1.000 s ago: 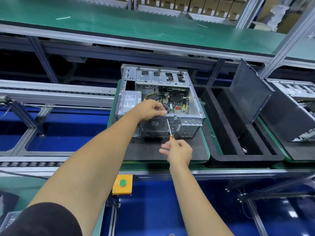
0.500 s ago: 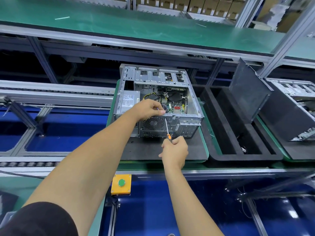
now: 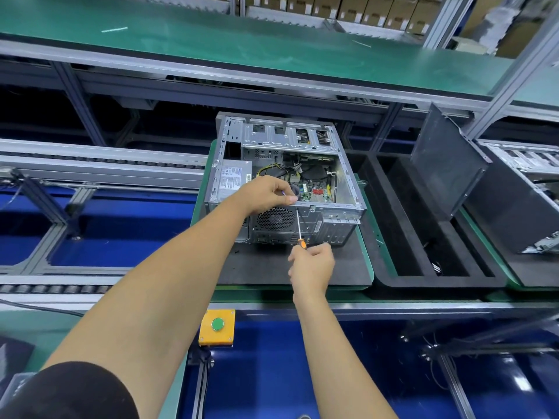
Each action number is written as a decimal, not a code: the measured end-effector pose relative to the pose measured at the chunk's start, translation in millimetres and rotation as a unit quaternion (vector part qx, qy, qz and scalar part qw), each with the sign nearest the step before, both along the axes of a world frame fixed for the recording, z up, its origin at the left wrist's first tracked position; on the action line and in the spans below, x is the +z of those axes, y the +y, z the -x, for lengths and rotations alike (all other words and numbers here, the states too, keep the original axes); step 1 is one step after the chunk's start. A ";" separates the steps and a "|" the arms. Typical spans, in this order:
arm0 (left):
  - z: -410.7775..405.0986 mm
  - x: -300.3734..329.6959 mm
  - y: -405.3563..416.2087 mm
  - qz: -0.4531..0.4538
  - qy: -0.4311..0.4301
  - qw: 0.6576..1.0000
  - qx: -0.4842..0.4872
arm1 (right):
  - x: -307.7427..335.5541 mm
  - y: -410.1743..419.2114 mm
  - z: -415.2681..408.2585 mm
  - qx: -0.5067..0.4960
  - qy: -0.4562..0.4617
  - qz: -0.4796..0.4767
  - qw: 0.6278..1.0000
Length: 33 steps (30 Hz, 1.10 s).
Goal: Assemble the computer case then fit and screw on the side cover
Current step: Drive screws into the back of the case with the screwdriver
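An open grey computer case [image 3: 348,182] lies on its side on a black foam pad [image 3: 266,267], its inside facing up. My left hand [image 3: 267,193] rests curled on the case's near top edge, above the round fan grille [image 3: 276,219], and pinches something thin there that I cannot make out. My right hand [image 3: 311,263] grips the orange handle of a screwdriver [image 3: 299,226]. Its shaft points up and its tip touches the case's rear rim just right of my left thumb. A dark side cover [image 3: 447,161] leans upright to the right.
A black foam tray [image 3: 378,225] with deep slots sits right of the case. Another open case [image 3: 532,164] lies at the far right. A yellow box with a green button [image 3: 217,326] is mounted on the front rail. Conveyor rollers run to the left.
The screwdriver's tip has moved from inside the case back to its near rear rim. My right hand shifted slightly up and left. My left hand stays on the case edge.
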<state>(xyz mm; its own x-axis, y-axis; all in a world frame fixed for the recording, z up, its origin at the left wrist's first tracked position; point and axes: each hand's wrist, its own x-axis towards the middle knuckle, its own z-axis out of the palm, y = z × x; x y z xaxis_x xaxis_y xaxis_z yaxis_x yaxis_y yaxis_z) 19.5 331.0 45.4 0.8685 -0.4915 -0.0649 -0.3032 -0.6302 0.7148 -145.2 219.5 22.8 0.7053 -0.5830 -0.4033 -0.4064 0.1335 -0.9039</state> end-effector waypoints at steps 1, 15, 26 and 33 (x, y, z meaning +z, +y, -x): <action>-0.4 0.3 -0.2 -0.001 -0.001 1.000 0.001 | -1.8 -0.5 0.8 0.002 -0.004 0.075 0.997; -2.4 -2.1 0.5 0.006 0.000 1.000 0.003 | 4.3 -2.5 -2.5 0.034 0.068 -0.229 0.970; -2.2 -1.3 0.0 0.007 0.004 1.000 0.008 | -2.8 -9.8 -4.0 0.015 0.006 -0.150 0.988; -1.7 -0.4 -0.9 0.011 0.009 1.000 0.006 | 11.3 -16.2 -4.9 0.011 0.048 -0.387 0.921</action>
